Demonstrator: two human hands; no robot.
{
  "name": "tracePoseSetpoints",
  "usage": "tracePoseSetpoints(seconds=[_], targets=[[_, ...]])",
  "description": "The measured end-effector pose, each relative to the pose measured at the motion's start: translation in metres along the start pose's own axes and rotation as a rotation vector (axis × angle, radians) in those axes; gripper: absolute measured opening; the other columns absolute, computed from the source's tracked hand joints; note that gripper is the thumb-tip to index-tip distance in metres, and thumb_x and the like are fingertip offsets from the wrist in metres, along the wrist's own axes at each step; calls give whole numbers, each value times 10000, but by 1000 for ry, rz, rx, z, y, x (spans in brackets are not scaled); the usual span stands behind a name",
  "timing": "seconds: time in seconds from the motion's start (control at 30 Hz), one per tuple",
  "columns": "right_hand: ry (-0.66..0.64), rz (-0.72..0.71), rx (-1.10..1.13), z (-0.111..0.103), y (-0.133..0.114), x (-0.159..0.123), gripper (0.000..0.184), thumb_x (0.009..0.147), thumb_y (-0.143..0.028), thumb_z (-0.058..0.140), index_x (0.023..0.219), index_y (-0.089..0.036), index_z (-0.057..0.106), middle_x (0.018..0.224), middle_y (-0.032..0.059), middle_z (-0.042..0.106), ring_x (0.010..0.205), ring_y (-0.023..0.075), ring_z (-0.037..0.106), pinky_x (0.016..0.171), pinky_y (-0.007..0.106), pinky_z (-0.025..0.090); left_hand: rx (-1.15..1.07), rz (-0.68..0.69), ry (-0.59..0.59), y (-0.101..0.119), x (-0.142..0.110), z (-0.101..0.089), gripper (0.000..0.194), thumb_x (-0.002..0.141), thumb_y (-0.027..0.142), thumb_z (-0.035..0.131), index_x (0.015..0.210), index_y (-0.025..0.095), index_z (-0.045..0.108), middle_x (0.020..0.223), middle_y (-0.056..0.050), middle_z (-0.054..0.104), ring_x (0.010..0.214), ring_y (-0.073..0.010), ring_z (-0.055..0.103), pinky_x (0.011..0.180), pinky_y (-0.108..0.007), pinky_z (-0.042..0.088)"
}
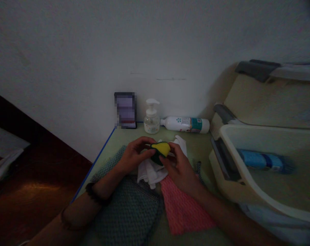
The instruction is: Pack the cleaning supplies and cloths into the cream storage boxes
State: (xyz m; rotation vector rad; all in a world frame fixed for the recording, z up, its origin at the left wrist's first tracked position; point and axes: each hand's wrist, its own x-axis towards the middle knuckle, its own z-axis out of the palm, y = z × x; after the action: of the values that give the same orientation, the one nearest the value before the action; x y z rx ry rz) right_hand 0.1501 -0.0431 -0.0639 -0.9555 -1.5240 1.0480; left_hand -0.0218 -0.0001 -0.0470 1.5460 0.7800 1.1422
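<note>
A yellow sponge with a dark green scouring side (162,149) is bent between my two hands above the table. My left hand (136,154) grips its left end with fingers and thumb. On the opposite end, my right hand (179,165) pinches it the same way. Beneath them lies a crumpled white cloth (152,173), partly covered by my hands. A grey-green textured cloth (129,212) spreads under my left forearm. Near my right wrist is a pink textured cloth (182,213), partly hidden by my arm.
Against the wall stand a phone (125,111) and a clear pump bottle (151,121). A white bottle (187,124) lies on its side next to them. To the right, an open cream bin (223,160) holds a blue package (262,160). The table's blue edge (99,153) runs along the left.
</note>
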Motion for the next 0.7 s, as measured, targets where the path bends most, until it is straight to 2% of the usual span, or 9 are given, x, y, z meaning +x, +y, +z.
tracePoseSetpoints(seconds=[0.17,0.33,0.4,0.5,0.57,0.7], targets=[[4,1,-9,-2,-1,0,227,865,-262,537,1071,-241,445,1059,52,566,958,162,601,861,346,508,58,-24,-11,3,0,0,197,713,268,712,861,166,632,869,-31,646,828,-160,597,772,-285,471],[-7,87,37,-2,-2,0,189,863,-303,537,1025,-236,465,935,36,628,825,161,643,722,313,544,54,-82,1,-1,0,1,219,744,310,688,882,170,590,810,-8,618,744,-134,580,692,-256,468],[19,101,84,-1,-1,0,219,875,-336,516,1058,-234,450,1001,54,624,845,163,647,730,314,545,11,-76,-21,-4,-1,2,246,749,307,686,911,175,557,847,-10,598,767,-134,579,701,-262,478],[83,93,102,-2,0,0,335,894,-370,474,1192,-248,381,1196,93,550,999,183,614,819,339,526,20,-29,-87,-7,-2,3,330,725,262,715,979,186,519,951,-23,559,848,-144,574,765,-291,487],[104,118,56,-3,0,-1,439,894,-383,468,1288,-265,315,1255,109,510,1087,204,574,854,361,513,58,-20,-120,-8,-3,3,379,716,240,723,1021,189,503,999,-34,548,893,-155,573,803,-311,484],[60,143,90,-3,-2,-1,516,891,-371,476,1353,-285,263,1309,100,484,1110,205,567,889,370,498,101,-17,-120,-8,-3,3,352,736,233,695,1030,177,511,1014,-54,573,936,-174,578,849,-336,469]])
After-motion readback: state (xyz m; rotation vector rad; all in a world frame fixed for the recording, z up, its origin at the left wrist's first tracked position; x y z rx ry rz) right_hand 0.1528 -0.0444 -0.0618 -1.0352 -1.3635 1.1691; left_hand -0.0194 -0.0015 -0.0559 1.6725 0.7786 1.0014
